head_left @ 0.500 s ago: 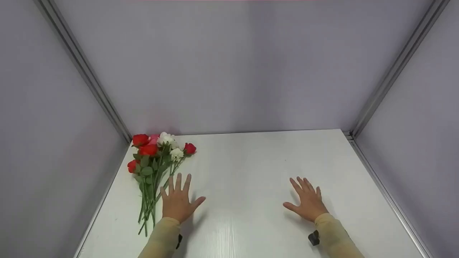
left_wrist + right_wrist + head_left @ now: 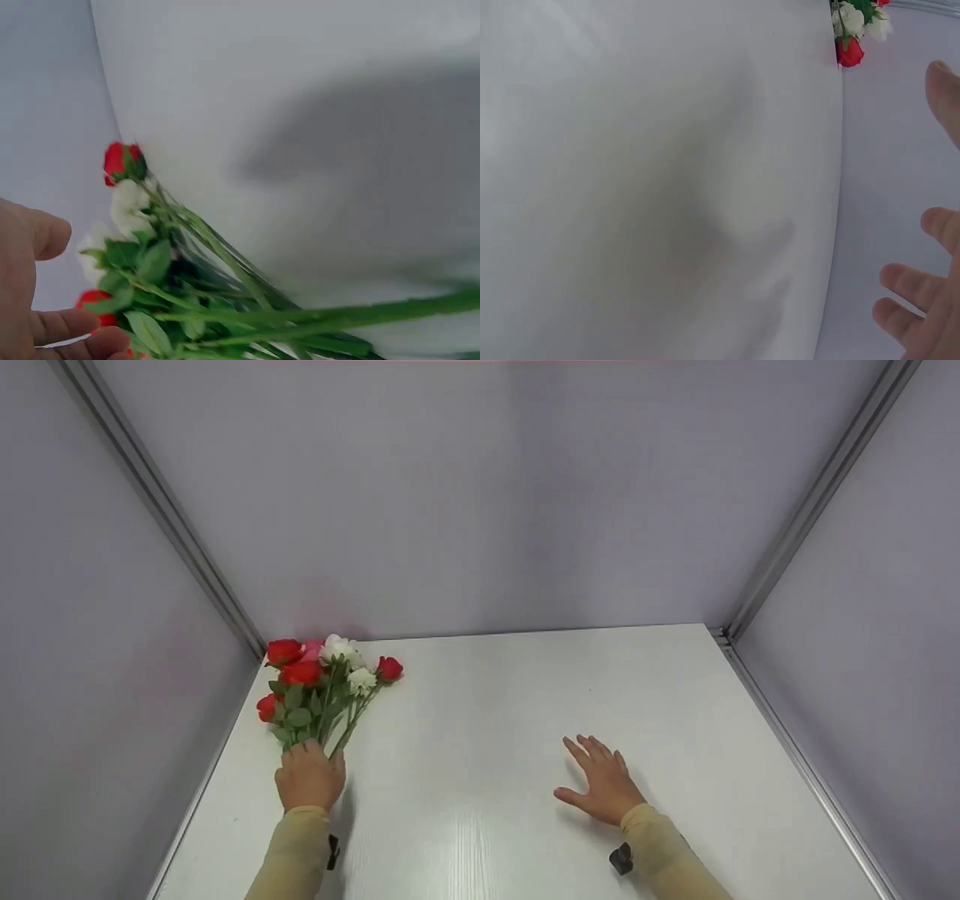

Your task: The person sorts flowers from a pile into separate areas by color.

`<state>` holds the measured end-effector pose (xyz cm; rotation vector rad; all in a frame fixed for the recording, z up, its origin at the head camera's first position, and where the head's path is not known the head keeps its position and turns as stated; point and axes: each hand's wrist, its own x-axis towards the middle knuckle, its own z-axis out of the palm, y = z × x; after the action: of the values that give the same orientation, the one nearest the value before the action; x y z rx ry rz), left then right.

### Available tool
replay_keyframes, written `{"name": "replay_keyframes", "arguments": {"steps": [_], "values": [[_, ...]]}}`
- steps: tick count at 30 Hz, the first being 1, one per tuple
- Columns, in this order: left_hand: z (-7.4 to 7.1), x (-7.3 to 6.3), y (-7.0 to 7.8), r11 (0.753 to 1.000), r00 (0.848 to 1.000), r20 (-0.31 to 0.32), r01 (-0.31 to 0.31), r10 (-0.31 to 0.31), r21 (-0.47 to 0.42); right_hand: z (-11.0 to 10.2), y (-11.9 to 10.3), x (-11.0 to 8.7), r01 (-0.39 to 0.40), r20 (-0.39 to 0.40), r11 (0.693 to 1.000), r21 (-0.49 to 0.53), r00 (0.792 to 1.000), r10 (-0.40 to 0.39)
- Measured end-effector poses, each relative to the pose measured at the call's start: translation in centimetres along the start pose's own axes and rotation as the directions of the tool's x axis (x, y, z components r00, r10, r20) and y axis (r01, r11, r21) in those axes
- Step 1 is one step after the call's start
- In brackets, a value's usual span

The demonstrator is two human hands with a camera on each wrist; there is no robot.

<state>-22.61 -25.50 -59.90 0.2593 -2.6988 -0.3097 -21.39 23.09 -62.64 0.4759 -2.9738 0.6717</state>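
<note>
A bunch of long-stemmed flowers lies at the back left in the head view, with red roses (image 2: 301,673), white blooms (image 2: 362,682), a pink one (image 2: 312,649) and green leaves (image 2: 298,717). My left hand (image 2: 310,777) hovers over their stems, fingers pointing down toward them. From the left wrist, its thumb (image 2: 51,235) and fingers (image 2: 71,330) stand apart, and green stems (image 2: 360,315) cross below; the lower stems are hidden behind the hand in the head view. To the right, my right hand (image 2: 604,786) is spread above the table, holding nothing.
The white table (image 2: 480,720) is enclosed by a grey back wall (image 2: 465,502) and side walls (image 2: 862,585) with metal corner posts (image 2: 817,502). A small black device (image 2: 621,858) sits at the right wrist.
My left hand has moved left, from beside the flowers to over their stems, its spread fingers now bent down. The right hand appears slightly further left, still spread.
</note>
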Motion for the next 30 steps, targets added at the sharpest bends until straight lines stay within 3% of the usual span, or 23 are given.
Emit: {"name": "replay_keyframes", "arguments": {"steps": [4, 10, 15, 25, 30], "values": [[0.5, 0.5, -1.5, 0.997, 0.993, 0.091, 0.071, -0.07, -0.009, 1.2, -1.2, 0.3, 0.033, 0.003, 0.999, -0.004, 0.999, -0.033], [2.0, 0.5, -3.9, 0.983, 0.96, 0.23, 0.176, -0.16, -0.05, 3.0, -3.6, 1.1, 0.12, 0.054, 0.993, 0.006, 0.991, -0.12], [2.8, 0.2, -5.2, 0.977, 0.949, 0.255, 0.205, -0.185, -0.053, 3.8, -5.2, 1.5, 0.145, 0.108, 0.989, 0.004, 0.984, -0.145], [3.2, 0.8, -5.2, 0.964, 0.932, 0.293, 0.25, -0.215, -0.09, 5.1, -6.5, 2.2, 0.19, 0.143, 0.982, 0.005, 0.972, -0.189], [3.0, 1.0, -4.5, 0.948, 0.942, 0.256, 0.267, -0.218, -0.176, 5.5, -6.5, 2.6, 0.19, 0.157, 0.982, -0.008, 0.97, -0.186]]}}
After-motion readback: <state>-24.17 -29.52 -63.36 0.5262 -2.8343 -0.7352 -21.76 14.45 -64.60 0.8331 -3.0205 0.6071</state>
